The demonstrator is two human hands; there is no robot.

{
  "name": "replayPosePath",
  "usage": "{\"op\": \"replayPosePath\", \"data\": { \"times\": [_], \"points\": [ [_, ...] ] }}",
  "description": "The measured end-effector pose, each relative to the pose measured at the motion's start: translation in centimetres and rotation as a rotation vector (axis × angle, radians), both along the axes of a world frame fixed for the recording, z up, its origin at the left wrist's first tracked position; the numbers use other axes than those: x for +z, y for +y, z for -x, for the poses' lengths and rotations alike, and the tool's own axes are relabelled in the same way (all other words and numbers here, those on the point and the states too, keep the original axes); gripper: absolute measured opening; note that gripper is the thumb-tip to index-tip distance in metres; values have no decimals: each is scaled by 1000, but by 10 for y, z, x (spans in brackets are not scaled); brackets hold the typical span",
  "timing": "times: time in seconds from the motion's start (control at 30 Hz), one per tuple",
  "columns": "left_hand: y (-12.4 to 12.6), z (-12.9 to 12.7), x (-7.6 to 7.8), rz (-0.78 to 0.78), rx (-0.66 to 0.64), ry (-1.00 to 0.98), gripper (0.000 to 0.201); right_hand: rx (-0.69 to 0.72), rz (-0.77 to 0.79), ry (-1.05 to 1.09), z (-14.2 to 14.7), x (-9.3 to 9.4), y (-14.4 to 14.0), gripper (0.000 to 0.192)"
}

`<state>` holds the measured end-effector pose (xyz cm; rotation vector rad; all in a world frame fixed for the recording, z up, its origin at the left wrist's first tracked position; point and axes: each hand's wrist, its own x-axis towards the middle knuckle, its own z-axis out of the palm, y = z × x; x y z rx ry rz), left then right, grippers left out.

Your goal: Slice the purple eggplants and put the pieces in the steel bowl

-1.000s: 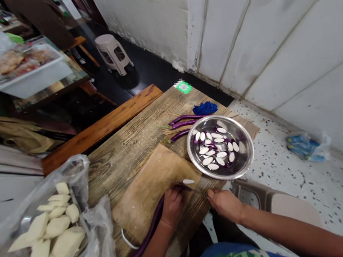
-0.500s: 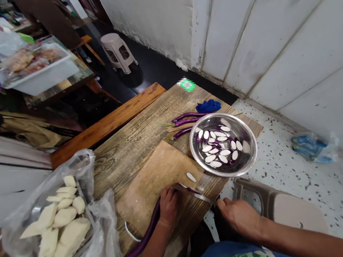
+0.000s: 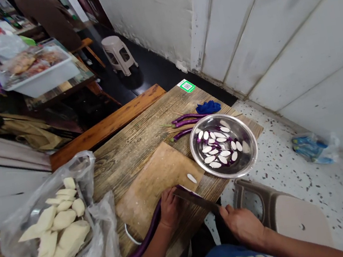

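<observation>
My left hand (image 3: 170,208) grips a long purple eggplant (image 3: 146,240) near its cut end, over the wooden cutting board (image 3: 152,170). In my right hand (image 3: 246,225) is a knife (image 3: 198,200), its blade lying across the eggplant's end beside my left fingers. One white oval eggplant slice (image 3: 192,178) rests on the board by its right corner. Right of the board, a steel bowl (image 3: 254,161) holds water and several white slices with purple skin. Whole eggplants (image 3: 185,122) lie behind the bowl, partly hidden by it.
At the left, a plastic-lined tray (image 3: 91,220) holds peeled pale chunks. A blue crumpled glove or cloth (image 3: 208,107) lies behind the bowl. A plastic stool (image 3: 301,220) stands right of the table. Another person (image 3: 47,20) is at the far left, near a white bin (image 3: 45,81).
The knife blade has turned and shifted slightly, now showing its dark flat side across the eggplant. My right hand has moved slightly right and down. My left hand stays on the eggplant.
</observation>
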<state>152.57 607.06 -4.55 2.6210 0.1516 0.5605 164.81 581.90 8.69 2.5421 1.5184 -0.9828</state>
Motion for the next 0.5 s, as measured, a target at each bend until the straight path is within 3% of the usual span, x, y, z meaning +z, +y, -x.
{"op": "replayPosePath", "data": {
  "times": [0.23, 0.5],
  "points": [
    [0, -4, 6, -93, -31, -7, 21, 6, 38, -13, -3, -2, 9, 32],
    [-3, -6, 9, 26, 2, -56, 21, 32, 46, 10, -10, 5, 13, 29]
  ]
}}
